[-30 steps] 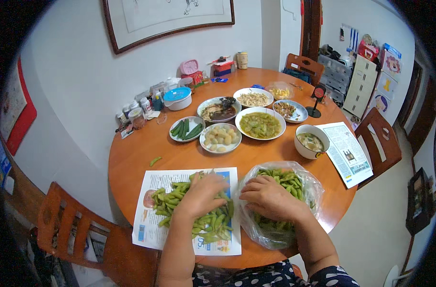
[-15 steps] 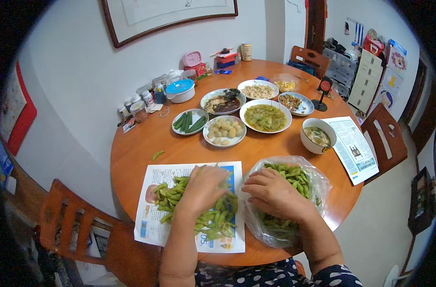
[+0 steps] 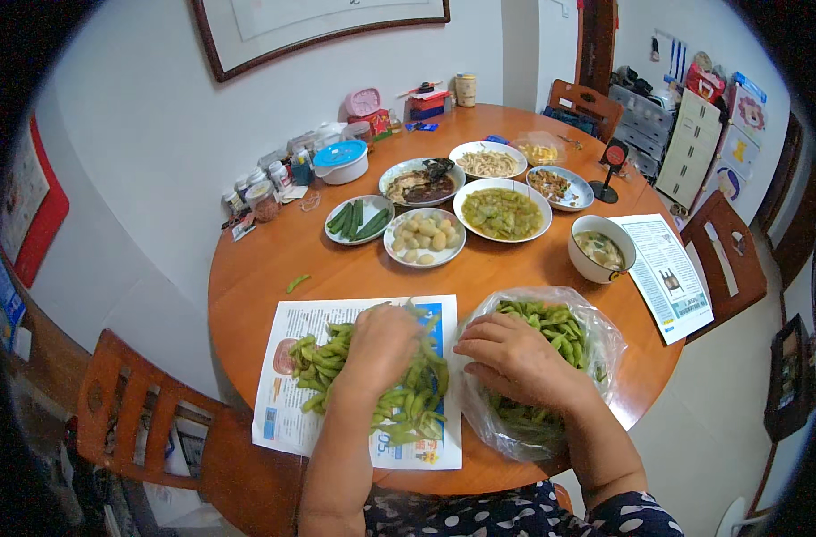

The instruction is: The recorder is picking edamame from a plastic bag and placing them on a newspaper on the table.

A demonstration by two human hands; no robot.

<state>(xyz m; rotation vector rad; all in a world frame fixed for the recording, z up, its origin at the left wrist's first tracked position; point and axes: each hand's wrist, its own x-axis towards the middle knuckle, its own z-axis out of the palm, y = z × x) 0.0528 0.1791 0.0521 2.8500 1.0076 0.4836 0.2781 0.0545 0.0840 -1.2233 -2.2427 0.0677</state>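
Note:
Green edamame pods point(image 3: 323, 362) lie heaped on a newspaper sheet point(image 3: 287, 425) in front of me. Over this heap is my left hand point(image 3: 383, 345), back up, its fingers curled down around a few pods whose ends stick out past them. To the right sits a clear plastic bag point(image 3: 605, 345), spread wide, with many more edamame pods point(image 3: 555, 327) inside. My right hand point(image 3: 515, 353) hovers at the bag's left side, fingers stretched toward the left hand and slightly apart; nothing shows in them. Its palm is hidden.
Past the newspaper stand a plate of okra point(image 3: 358, 221), a plate of small pale round food point(image 3: 426, 237), a dish of greens point(image 3: 502, 215) and a soup bowl point(image 3: 600, 249). One loose pod point(image 3: 298, 283) lies on the round wooden table point(image 3: 256, 259). Another newspaper point(image 3: 667, 277) is at right.
My view has shifted slightly, so the table's things sit a little differently in the picture. Both hands stay in nearly the same places; the left fingers have curled a bit lower over the pods.

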